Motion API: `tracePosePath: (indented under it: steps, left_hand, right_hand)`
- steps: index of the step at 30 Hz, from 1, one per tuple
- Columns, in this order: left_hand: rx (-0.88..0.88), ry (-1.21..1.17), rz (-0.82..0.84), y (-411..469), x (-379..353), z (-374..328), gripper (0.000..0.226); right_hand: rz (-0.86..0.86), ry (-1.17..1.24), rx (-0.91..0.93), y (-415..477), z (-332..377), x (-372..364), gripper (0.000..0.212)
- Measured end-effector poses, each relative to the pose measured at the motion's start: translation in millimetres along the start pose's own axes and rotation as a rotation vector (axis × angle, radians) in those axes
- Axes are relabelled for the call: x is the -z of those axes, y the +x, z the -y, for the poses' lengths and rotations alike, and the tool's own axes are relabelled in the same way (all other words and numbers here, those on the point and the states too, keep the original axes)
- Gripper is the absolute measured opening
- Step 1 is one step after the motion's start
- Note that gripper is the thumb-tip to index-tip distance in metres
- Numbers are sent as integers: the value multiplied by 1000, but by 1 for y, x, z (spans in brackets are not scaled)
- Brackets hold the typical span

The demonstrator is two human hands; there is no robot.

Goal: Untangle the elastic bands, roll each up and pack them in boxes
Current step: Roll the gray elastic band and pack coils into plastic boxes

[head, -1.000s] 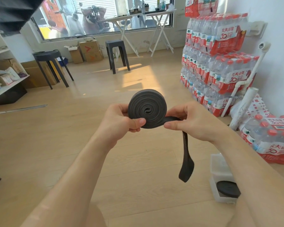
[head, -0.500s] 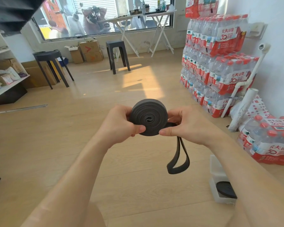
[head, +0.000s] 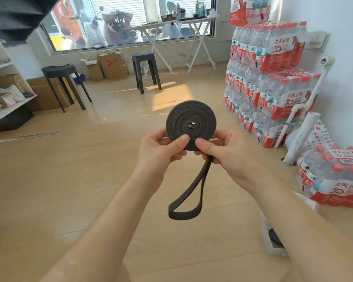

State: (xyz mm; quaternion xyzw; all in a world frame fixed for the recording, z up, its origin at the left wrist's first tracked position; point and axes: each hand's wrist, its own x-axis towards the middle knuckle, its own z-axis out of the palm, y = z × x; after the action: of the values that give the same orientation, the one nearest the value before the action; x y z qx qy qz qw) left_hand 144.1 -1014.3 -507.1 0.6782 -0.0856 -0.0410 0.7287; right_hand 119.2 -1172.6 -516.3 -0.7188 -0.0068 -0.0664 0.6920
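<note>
At centre frame, held up over the floor (head: 69, 180), the black band (head: 191, 125) is wound into a flat coil facing the camera. The left hand (head: 161, 151) pinches the coil's rim at 7 o'clock, thumb on the face and fingers curled behind. The right hand (head: 226, 153) pinches it at 5 o'clock the same way. The unrolled end hangs from under the right hand as a loop. At 4 o'clock from the coil, a white box (head: 273, 251) on the floor holds a second band (head: 274, 237), partly hidden by the right forearm. Bottle packs (head: 273, 88) stand at 2 o'clock.
</note>
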Motion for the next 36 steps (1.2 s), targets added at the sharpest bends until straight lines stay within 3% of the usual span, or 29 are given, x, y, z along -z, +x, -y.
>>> tracePosePath:
  steps: [7, 11, 20, 31, 36]
  left_hand:
    - [-36, 154, -80, 4, 10, -6, 14]
    - [-7, 199, -73, 4, 15, -9, 15]
    - [15, 261, -59, 7, 18, -8, 17]
    - [-10, 398, -32, 8, 23, -10, 21]
    - [-36, 563, -48, 9, 21, -9, 21]
  right_hand:
    - [213, -237, -44, 1, 1, 6, 49]
    - [212, -355, -14, -1, 6, 9, 34]
    - [177, -426, -2, -2, 10, 15, 47]
    - [141, -418, 13, -6, 14, 14, 42]
    - [156, -382, -36, -4, 9, 13, 25]
